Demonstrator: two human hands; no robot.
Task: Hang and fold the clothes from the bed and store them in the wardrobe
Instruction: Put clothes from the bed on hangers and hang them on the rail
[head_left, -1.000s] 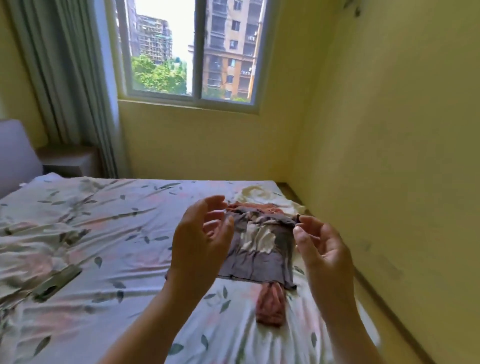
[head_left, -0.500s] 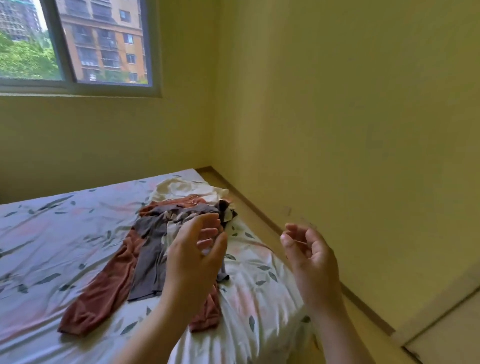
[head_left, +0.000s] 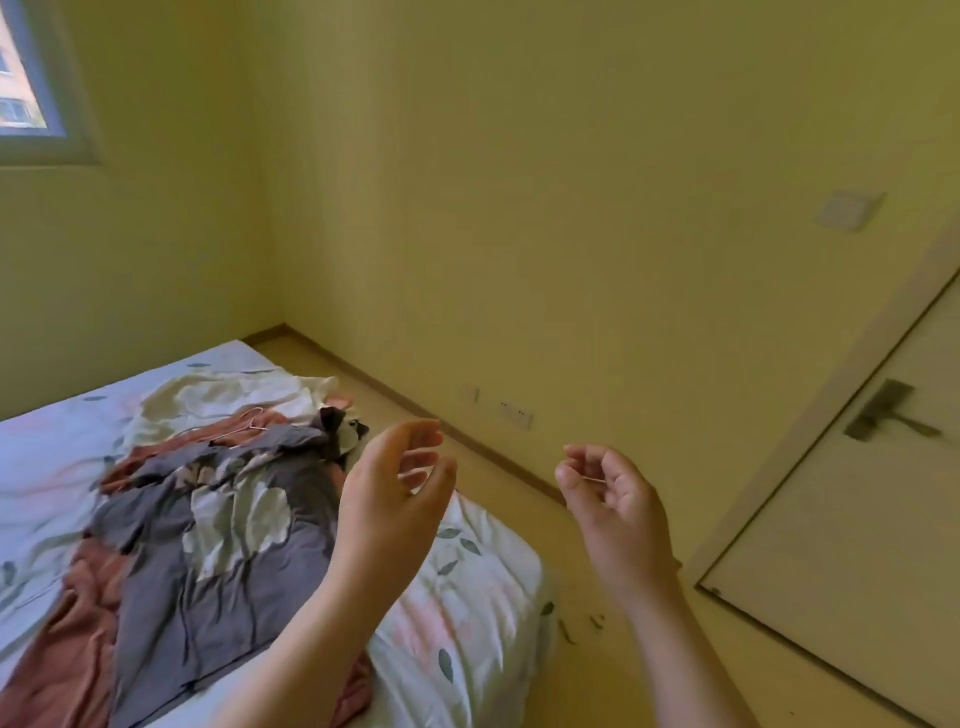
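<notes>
hands: your left hand (head_left: 389, 499) and right hand (head_left: 613, 499) are both loosely curled, gripping nothing I can see | clothes (head_left: 218, 519): piled on the bed (head_left: 467, 597), just left of and below your left hand, grey top (head_left: 156, 597) uppermost | feel: probably light, soft and floppy, so pinch the grey top at both shoulders, seemingly the far end by the hanger (head_left: 249, 423)

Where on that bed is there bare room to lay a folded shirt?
Bare sheet lies left of the clothes, toward the window wall, and at the bed corner right of the grey top. The middle is crowded: the grey top overlaps a rust garment, with a cream garment and a wire hanger behind.
</notes>
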